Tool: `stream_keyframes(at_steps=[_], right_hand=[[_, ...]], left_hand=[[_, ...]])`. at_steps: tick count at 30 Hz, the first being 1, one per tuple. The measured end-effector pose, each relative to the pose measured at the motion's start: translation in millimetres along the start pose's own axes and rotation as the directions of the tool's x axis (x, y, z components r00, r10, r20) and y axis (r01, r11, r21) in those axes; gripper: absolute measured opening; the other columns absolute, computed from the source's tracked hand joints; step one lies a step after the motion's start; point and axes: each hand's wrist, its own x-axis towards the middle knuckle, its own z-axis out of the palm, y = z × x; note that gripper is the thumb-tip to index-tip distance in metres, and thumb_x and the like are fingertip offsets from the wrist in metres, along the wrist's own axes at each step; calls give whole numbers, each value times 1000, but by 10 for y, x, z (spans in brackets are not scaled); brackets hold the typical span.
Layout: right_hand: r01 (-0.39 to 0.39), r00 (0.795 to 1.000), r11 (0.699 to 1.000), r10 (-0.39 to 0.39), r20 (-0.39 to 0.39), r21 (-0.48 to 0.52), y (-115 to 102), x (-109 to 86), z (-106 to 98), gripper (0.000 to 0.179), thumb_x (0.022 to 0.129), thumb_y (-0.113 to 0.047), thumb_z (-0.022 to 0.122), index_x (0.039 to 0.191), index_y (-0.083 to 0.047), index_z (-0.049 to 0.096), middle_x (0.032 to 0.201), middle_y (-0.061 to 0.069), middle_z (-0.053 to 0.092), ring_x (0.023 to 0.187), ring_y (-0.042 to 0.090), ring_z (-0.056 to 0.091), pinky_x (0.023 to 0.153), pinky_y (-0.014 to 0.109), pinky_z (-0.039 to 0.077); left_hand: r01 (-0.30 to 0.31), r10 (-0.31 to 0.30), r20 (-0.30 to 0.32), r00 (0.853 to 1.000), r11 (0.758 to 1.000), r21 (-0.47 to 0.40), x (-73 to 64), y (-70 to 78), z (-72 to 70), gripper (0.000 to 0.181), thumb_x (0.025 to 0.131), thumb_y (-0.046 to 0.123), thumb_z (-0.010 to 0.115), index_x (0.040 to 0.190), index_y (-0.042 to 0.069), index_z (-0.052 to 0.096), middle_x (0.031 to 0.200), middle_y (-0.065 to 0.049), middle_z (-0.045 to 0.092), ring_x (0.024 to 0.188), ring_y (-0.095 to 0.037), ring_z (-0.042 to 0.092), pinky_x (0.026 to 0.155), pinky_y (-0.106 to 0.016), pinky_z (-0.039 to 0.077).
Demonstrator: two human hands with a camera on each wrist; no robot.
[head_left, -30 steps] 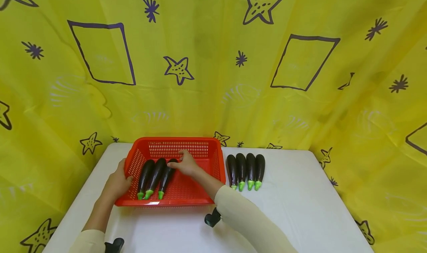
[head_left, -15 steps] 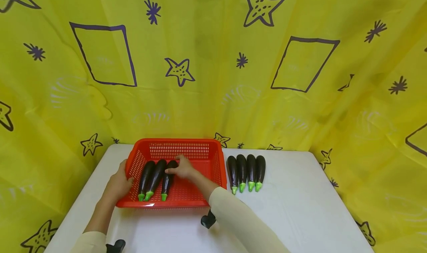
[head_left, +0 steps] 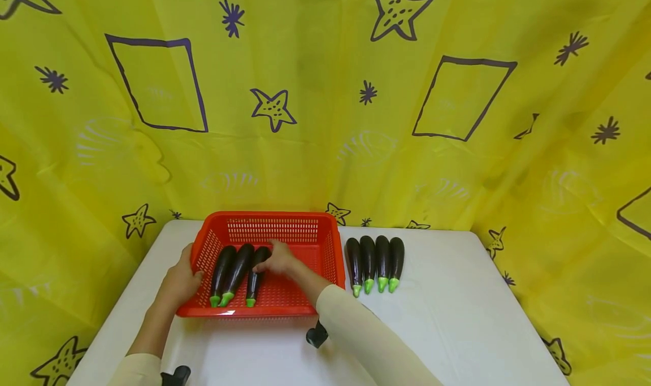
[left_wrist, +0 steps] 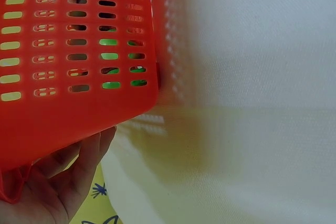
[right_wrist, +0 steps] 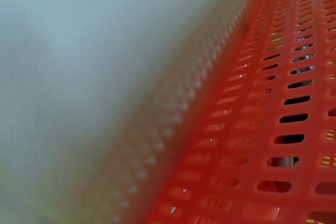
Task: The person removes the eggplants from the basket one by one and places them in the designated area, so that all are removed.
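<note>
A red plastic basket (head_left: 300,295) with slotted walls stands on the left part of the table. My left hand (head_left: 179,281) grips its left rim; in the left wrist view the fingers (left_wrist: 89,156) of that hand curl against the outside of the red wall. Inside the basket lie two eggplants side by side, a left one (head_left: 221,273) and a middle one (head_left: 239,270). Just right of them is a third eggplant (head_left: 255,281), which my right hand (head_left: 281,260) holds near its upper end. The right wrist view shows only slotted basket wall (right_wrist: 294,119) and tablecloth, with the hand hidden.
To the right of the basket, several eggplants (head_left: 375,261) lie in a neat row, green ends towards me. A white cloth covers the table (head_left: 458,318). Behind and at both sides hangs a yellow patterned curtain (head_left: 315,165).
My right hand has shifted slightly right and nearer with the third eggplant, widening its gap from the middle one. Over the last half second almost nothing moves. The left hand stays on the rim.
</note>
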Motion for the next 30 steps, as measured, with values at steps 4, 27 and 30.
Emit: stream_keyframes(at_steps=[4, 27, 30], right_hand=[[-23, 999, 999, 23, 29, 30, -2, -13, -43, 77, 80, -4, 89, 145, 8, 50, 144, 25, 54, 126, 36, 56, 105, 47, 48], [-95, 993, 948, 68, 98, 305, 11, -101, -210, 72, 81, 15, 78, 138, -2, 38, 110, 21, 56, 102, 39, 69, 87, 46, 59], [-96, 993, 934, 68, 93, 344, 22, -108, -244, 74, 81, 17, 77, 141, -1, 38, 109, 23, 59, 101, 41, 70, 86, 46, 59]], left_hand=[[5, -5, 4, 1000, 1000, -1, 3, 2, 0, 74, 97, 0, 58, 156, -10, 14, 122, -47, 54, 88, -47, 65, 75, -60, 56], [5, -5, 5, 1000, 1000, 12, -23, 28, -9, 72, 97, 0, 56, 155, -11, 14, 120, -47, 54, 87, -48, 65, 75, -61, 55], [6, -6, 8, 1000, 1000, 13, -26, 24, -12, 72, 98, 0, 57, 155, -10, 14, 120, -47, 54, 87, -47, 65, 75, -61, 55]])
